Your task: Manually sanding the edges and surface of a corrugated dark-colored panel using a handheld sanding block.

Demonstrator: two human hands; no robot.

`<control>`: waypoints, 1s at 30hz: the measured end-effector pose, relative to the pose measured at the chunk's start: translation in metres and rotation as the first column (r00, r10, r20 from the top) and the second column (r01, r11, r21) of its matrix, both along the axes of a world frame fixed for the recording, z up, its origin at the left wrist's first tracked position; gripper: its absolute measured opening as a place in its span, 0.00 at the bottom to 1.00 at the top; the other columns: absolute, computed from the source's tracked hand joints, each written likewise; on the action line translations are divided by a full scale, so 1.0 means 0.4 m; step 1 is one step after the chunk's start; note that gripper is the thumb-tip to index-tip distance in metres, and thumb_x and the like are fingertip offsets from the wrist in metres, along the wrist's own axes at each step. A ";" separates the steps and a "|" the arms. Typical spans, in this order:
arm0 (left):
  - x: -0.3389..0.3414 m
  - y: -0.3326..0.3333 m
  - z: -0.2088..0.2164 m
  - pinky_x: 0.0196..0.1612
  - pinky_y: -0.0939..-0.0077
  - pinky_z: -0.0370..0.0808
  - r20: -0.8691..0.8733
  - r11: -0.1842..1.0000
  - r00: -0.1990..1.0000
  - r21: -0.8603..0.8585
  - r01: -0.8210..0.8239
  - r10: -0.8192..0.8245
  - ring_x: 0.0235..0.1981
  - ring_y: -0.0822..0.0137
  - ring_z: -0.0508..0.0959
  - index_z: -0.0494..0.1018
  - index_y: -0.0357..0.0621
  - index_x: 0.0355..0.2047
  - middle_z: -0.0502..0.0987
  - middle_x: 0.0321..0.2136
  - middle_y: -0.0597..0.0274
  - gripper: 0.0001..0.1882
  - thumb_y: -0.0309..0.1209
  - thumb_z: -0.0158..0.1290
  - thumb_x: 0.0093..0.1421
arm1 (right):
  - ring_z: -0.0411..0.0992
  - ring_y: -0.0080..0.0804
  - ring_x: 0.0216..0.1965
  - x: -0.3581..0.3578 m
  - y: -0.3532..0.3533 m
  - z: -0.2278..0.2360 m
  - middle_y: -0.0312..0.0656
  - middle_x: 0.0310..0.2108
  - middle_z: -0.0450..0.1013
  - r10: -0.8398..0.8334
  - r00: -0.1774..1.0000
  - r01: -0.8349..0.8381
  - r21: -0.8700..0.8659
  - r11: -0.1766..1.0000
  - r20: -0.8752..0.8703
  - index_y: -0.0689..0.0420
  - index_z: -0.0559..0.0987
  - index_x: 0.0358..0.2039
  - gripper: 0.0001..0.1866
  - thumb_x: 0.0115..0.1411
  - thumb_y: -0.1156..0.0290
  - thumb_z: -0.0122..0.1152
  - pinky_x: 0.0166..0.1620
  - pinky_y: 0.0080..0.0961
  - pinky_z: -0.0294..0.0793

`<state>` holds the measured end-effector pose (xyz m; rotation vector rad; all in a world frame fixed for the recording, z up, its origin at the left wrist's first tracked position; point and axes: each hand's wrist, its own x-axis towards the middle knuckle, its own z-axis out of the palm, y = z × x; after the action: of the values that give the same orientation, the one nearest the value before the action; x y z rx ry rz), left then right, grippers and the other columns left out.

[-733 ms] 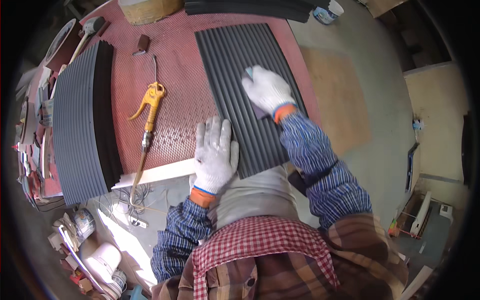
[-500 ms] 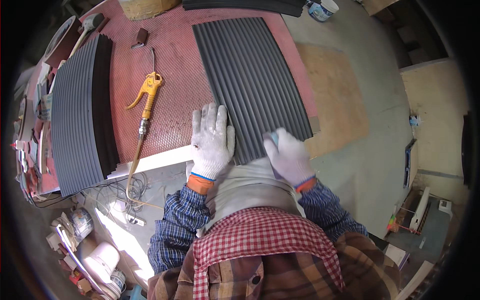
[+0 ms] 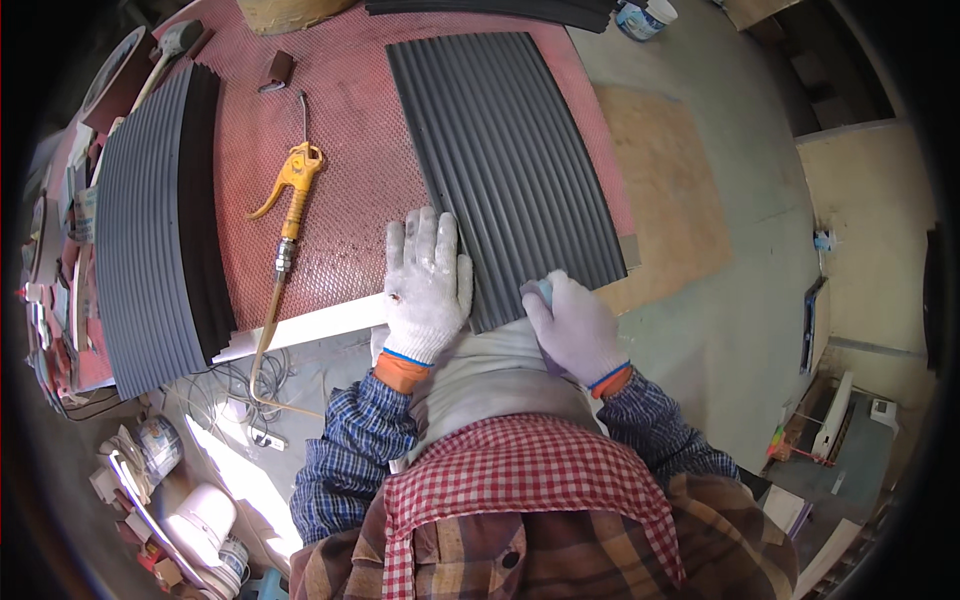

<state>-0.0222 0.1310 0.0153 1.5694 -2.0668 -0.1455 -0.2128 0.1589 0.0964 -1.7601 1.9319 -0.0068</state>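
Observation:
A dark grey ribbed panel point(image 3: 510, 150) lies lengthwise on the red table, its near end close to my body. My left hand point(image 3: 424, 285), in a white knit glove with dirty fingertips, rests flat along the panel's left edge near that end, fingers stretched out. Over the near right corner, my right hand point(image 3: 578, 325), gloved too, is closed around a small blue-grey pad point(image 3: 538, 290). Only a bit of the pad shows between thumb and fingers, so its exact kind is unclear. To the left lies a yellow air blow gun point(image 3: 297, 180) with its hose hanging off the near edge.
A stack of similar ribbed panels point(image 3: 145, 230) stands at the table's left. A small brown block point(image 3: 278, 72), a mallet point(image 3: 178, 42) and another dark panel point(image 3: 490, 10) lie farther back. The red mesh tabletop point(image 3: 345, 140) ends in a white front edge. Cables point(image 3: 262, 385) lie on the floor.
My right hand has shifted slightly down with the pad, at the panel's near right corner. My left hand stays in place.

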 end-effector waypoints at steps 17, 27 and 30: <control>0.017 0.010 0.016 0.72 0.41 0.51 -0.070 0.987 0.997 0.154 0.040 -0.029 0.66 0.37 0.64 0.64 0.28 0.63 0.66 0.61 0.31 0.34 0.34 0.55 0.59 | 0.76 0.58 0.53 0.233 -0.807 -0.042 0.60 0.49 0.78 0.175 0.976 -0.202 -0.234 0.951 -0.132 0.63 0.81 0.48 0.24 0.63 0.56 0.52 0.58 0.48 0.73; 0.009 0.008 0.020 0.71 0.42 0.54 -0.082 0.993 0.996 0.111 0.038 -0.029 0.64 0.36 0.66 0.66 0.28 0.61 0.68 0.60 0.32 0.31 0.34 0.54 0.61 | 0.73 0.58 0.57 0.250 -0.909 -0.057 0.60 0.54 0.75 0.177 0.977 -0.200 -0.236 0.951 -0.117 0.63 0.79 0.54 0.26 0.61 0.59 0.51 0.61 0.47 0.71; 0.006 0.015 0.002 0.71 0.43 0.53 -0.069 0.998 0.998 0.065 0.004 0.000 0.64 0.37 0.66 0.66 0.28 0.61 0.68 0.59 0.32 0.30 0.34 0.53 0.61 | 0.76 0.59 0.52 0.206 -0.749 -0.050 0.61 0.48 0.77 0.210 0.973 -0.227 -0.218 0.949 -0.097 0.64 0.80 0.49 0.26 0.64 0.54 0.50 0.57 0.48 0.73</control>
<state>-0.0197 0.1369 0.0160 1.5781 -2.0292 -0.2660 -0.1305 -0.1409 0.0765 -2.1467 1.8350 -0.0903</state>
